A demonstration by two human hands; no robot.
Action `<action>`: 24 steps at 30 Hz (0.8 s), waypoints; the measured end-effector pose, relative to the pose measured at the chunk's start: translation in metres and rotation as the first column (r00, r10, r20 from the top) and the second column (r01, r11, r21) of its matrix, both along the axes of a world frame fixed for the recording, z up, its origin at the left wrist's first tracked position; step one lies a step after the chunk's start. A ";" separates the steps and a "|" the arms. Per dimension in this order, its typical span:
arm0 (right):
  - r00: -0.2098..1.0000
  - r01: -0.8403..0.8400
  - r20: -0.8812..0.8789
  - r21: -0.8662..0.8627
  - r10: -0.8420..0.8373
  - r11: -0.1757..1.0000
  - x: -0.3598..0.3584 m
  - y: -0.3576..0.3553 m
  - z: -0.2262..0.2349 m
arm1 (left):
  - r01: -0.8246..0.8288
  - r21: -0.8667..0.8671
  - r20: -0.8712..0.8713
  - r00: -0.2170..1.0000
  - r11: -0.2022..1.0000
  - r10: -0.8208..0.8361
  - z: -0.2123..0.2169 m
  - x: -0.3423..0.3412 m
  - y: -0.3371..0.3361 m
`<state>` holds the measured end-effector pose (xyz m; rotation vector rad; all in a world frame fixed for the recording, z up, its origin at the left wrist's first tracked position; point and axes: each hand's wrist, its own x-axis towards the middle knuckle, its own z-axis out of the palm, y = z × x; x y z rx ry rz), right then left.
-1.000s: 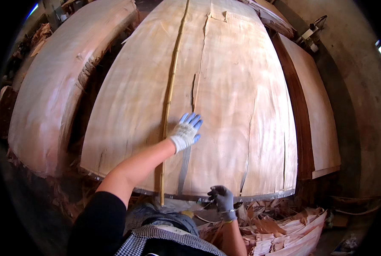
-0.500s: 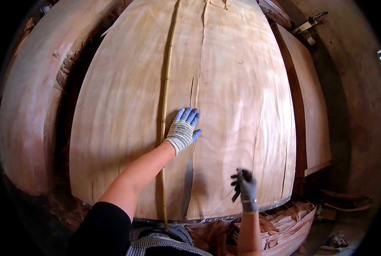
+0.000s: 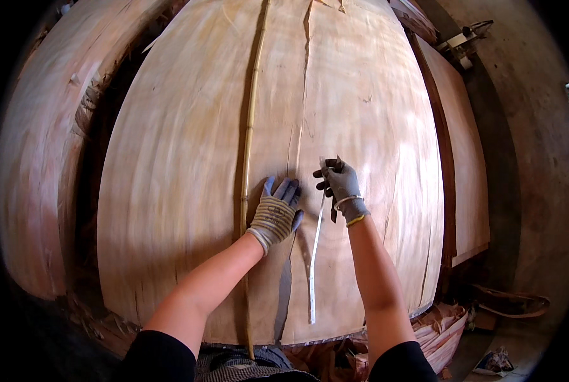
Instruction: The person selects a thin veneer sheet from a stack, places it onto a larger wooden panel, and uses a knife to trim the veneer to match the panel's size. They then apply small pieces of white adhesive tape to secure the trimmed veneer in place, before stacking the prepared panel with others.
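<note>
- A narrow white tape strip (image 3: 314,254) lies along a split in the big pale veneer sheet (image 3: 182,165), running from the right hand toward the sheet's near edge, a little right of centre.
- The right hand (image 3: 340,184), in a grey glove, is closed around the far end of the strip, fingers pinched on it, with a small dark tool in the same grip.
- The left hand (image 3: 277,213), in a knit glove, lies flat and spread on the sheet just left of the split, gripping nothing.
- A thin bamboo-like stick (image 3: 251,127) runs near to far on the sheet, left of the left hand.
- More veneer sheets (image 3: 463,146) lie to the right, and another stack (image 3: 36,165) to the left.
- Wood scraps (image 3: 443,325) are piled below the near right edge.
</note>
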<state>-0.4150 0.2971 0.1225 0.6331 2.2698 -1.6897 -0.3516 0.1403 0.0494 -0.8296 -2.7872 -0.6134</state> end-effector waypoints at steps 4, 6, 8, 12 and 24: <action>0.998 -0.054 0.033 0.041 0.052 0.998 -0.035 0.001 -0.011 | -0.016 0.055 -0.062 0.998 0.998 0.020 -0.003 0.001 -0.001; 0.994 -0.089 0.068 0.087 0.083 0.992 -0.051 -0.007 -0.014 | -0.021 0.055 -0.057 0.998 0.998 0.024 -0.004 0.001 -0.003; 0.980 -0.200 -0.003 0.084 0.201 0.976 -0.065 -0.014 -0.028 | -0.016 0.038 -0.032 0.999 0.999 0.017 -0.004 0.002 -0.002; 0.959 -0.262 -0.032 0.277 0.281 0.925 -0.083 -0.023 -0.050 | -0.015 0.092 -0.029 0.999 0.996 0.018 0.000 0.001 0.002; 0.909 -0.391 0.185 0.684 0.373 0.615 -0.087 -0.027 -0.040 | -0.080 0.107 0.019 0.997 0.991 0.079 0.005 -0.103 -0.010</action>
